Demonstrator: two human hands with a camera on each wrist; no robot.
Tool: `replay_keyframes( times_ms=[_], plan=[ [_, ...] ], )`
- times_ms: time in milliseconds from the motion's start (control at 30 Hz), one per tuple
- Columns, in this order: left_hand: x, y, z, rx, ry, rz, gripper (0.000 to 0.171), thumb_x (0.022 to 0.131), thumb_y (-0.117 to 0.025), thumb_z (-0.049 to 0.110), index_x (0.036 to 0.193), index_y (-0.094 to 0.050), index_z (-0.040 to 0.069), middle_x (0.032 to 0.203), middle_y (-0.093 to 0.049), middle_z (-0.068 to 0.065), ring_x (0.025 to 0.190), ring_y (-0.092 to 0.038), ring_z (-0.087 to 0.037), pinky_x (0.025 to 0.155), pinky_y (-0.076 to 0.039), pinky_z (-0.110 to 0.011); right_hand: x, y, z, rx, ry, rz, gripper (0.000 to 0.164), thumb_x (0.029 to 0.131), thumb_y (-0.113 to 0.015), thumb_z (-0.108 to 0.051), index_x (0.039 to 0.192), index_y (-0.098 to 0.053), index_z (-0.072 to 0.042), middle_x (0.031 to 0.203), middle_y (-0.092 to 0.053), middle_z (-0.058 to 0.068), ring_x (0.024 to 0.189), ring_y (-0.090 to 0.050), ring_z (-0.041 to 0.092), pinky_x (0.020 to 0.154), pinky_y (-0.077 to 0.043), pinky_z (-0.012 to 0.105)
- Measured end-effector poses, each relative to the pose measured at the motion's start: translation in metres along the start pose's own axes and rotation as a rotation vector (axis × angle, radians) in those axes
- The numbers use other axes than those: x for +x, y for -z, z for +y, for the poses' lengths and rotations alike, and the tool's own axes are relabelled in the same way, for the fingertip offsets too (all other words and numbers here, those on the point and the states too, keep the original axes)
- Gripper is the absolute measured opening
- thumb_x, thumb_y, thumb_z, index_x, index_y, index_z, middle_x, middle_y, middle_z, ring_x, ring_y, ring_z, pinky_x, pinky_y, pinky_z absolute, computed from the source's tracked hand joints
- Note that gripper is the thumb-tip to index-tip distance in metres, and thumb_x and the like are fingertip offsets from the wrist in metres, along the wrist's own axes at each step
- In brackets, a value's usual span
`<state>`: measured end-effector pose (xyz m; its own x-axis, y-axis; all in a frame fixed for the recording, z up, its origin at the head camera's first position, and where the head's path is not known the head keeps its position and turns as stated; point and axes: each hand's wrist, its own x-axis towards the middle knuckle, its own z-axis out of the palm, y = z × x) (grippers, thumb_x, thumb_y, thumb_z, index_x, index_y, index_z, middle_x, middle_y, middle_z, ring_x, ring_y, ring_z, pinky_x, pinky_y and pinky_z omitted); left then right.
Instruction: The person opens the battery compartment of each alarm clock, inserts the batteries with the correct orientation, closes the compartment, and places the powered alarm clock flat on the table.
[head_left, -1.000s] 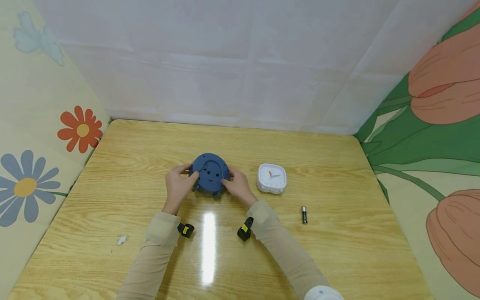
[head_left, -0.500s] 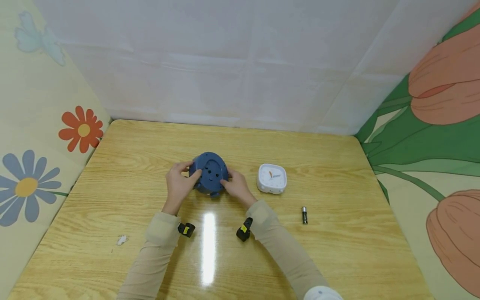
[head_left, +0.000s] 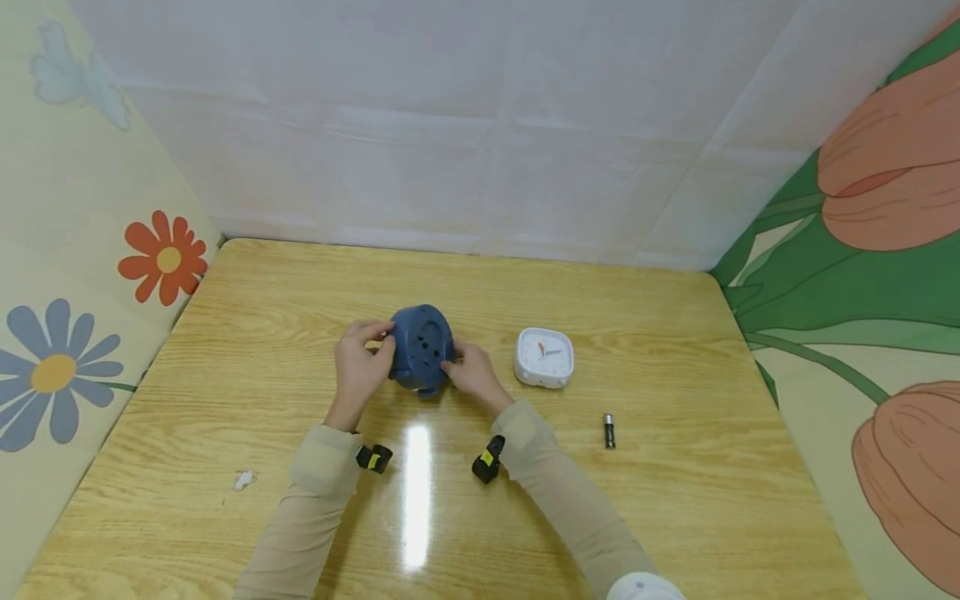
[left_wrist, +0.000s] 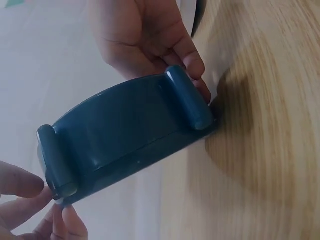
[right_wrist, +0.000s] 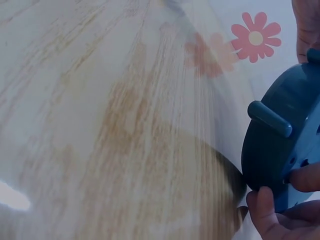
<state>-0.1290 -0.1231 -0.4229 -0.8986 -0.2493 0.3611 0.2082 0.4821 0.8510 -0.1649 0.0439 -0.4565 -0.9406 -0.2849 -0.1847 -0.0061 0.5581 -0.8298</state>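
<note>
A round dark-blue clock (head_left: 422, 350) is held between both hands, tilted, with its panel of small dark knobs and a shallow recess turned toward the right. Two stubby feet stick out from its lower rim; the left wrist view shows this blue underside (left_wrist: 125, 125). My left hand (head_left: 358, 367) grips the left rim, fingers and thumb at the edge. On the opposite side, my right hand (head_left: 474, 372) pinches the lower right edge, its thumb (right_wrist: 306, 177) on the knob panel and its fingers on the rim. Part of each hand's fingers is hidden behind the clock.
A small white alarm clock (head_left: 543, 357) stands to the right of the right hand. Nearer the front lies one battery (head_left: 609, 431). A white scrap (head_left: 243, 480) lies left on the wooden table (head_left: 645, 517). A white cloth wall (head_left: 480, 167) rises behind.
The blue clock has turned, so its panel faces more to the right and its left side wall shows. My left thumb has slid off the panel to the rim; the right hand stays nearly still.
</note>
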Motion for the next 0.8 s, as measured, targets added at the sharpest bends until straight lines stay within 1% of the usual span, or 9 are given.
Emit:
replay_keyframes(
  times_ms=[100,200,267,333,467,533,667,733,800],
  plan=[
    [0.0004,0.0,0.0017,-0.02,-0.014,-0.011,0.018,0.078,-0.059,-0.005,0.092,-0.068,-0.009,0.093,-0.06,-0.02,0.08,-0.059,-0.029,0.059,-0.052,-0.036,-0.0005,-0.0005,0.0008,-0.002,0.025,0.006,0.041,0.087,-0.056,-0.004,0.127,-0.05,0.002,0.108,-0.061,0.017,0.098,-0.058,0.026,0.081,-0.049,0.035],
    [0.0007,0.0006,0.003,-0.05,0.012,-0.044,0.017,0.08,-0.061,-0.004,0.095,-0.068,-0.008,0.096,-0.06,-0.02,0.08,-0.059,-0.029,0.06,-0.053,-0.037,-0.0009,-0.0008,0.0023,0.005,0.047,0.01,0.038,0.086,-0.056,-0.002,0.123,-0.053,0.002,0.104,-0.063,0.017,0.095,-0.058,0.026,0.078,-0.049,0.034],
    [0.001,0.0014,0.0035,-0.076,0.052,-0.072,0.02,0.08,-0.063,-0.003,0.1,-0.067,-0.006,0.099,-0.06,-0.019,0.08,-0.058,-0.028,0.061,-0.052,-0.033,-0.0007,-0.0011,0.0035,0.018,0.048,0.008,0.036,0.086,-0.055,-0.001,0.121,-0.055,0.002,0.103,-0.063,0.016,0.093,-0.058,0.025,0.076,-0.05,0.033],
    [0.0013,0.0016,0.0032,-0.106,0.101,-0.095,0.024,0.081,-0.064,-0.002,0.104,-0.066,-0.005,0.102,-0.06,-0.018,0.08,-0.057,-0.026,0.061,-0.051,-0.026,-0.0002,-0.0014,0.0047,0.031,0.04,0.004,0.035,0.086,-0.055,-0.002,0.121,-0.056,0.001,0.103,-0.063,0.016,0.091,-0.059,0.024,0.074,-0.05,0.031],
    [0.0022,0.0015,0.0021,-0.177,0.19,-0.138,0.032,0.082,-0.063,-0.001,0.113,-0.061,-0.004,0.105,-0.059,-0.018,0.082,-0.055,-0.024,0.06,-0.047,-0.015,0.0007,-0.0019,0.007,0.05,0.012,-0.003,0.037,0.087,-0.054,-0.003,0.124,-0.054,-0.001,0.104,-0.062,0.014,0.09,-0.059,0.023,0.07,-0.05,0.03],
    [0.0026,0.0006,0.0006,-0.2,0.214,-0.152,0.034,0.082,-0.063,0.0,0.115,-0.059,-0.005,0.104,-0.058,-0.019,0.083,-0.054,-0.025,0.06,-0.046,-0.014,0.0007,-0.0019,0.008,0.056,0.002,0.001,0.038,0.087,-0.055,-0.004,0.126,-0.053,-0.001,0.104,-0.062,0.014,0.09,-0.059,0.023,0.07,-0.051,0.03],
    [0.003,-0.0004,-0.0018,-0.219,0.248,-0.183,0.035,0.083,-0.063,0.001,0.117,-0.058,-0.006,0.104,-0.058,-0.021,0.087,-0.055,-0.028,0.066,-0.046,-0.015,0.0003,-0.0018,0.0096,0.067,-0.003,0.028,0.04,0.086,-0.057,-0.003,0.125,-0.053,-0.001,0.102,-0.063,0.014,0.085,-0.06,0.021,0.065,-0.051,0.028],
    [0.0032,-0.0005,-0.0025,-0.221,0.271,-0.212,0.037,0.084,-0.062,0.003,0.119,-0.056,-0.006,0.107,-0.057,-0.022,0.092,-0.055,-0.03,0.069,-0.046,-0.015,0.0002,-0.0018,0.0098,0.081,-0.011,0.044,0.04,0.085,-0.058,-0.002,0.124,-0.054,0.0,0.101,-0.063,0.015,0.083,-0.062,0.02,0.063,-0.052,0.027],
    [0.003,-0.0007,-0.0026,-0.239,0.31,-0.256,0.038,0.086,-0.06,0.006,0.123,-0.053,-0.005,0.112,-0.055,-0.022,0.098,-0.054,-0.031,0.07,-0.048,-0.017,0.0,-0.0017,0.0095,0.097,-0.024,0.061,0.039,0.084,-0.059,-0.002,0.123,-0.054,0.002,0.1,-0.064,0.016,0.083,-0.062,0.021,0.062,-0.052,0.027]
  ],
)
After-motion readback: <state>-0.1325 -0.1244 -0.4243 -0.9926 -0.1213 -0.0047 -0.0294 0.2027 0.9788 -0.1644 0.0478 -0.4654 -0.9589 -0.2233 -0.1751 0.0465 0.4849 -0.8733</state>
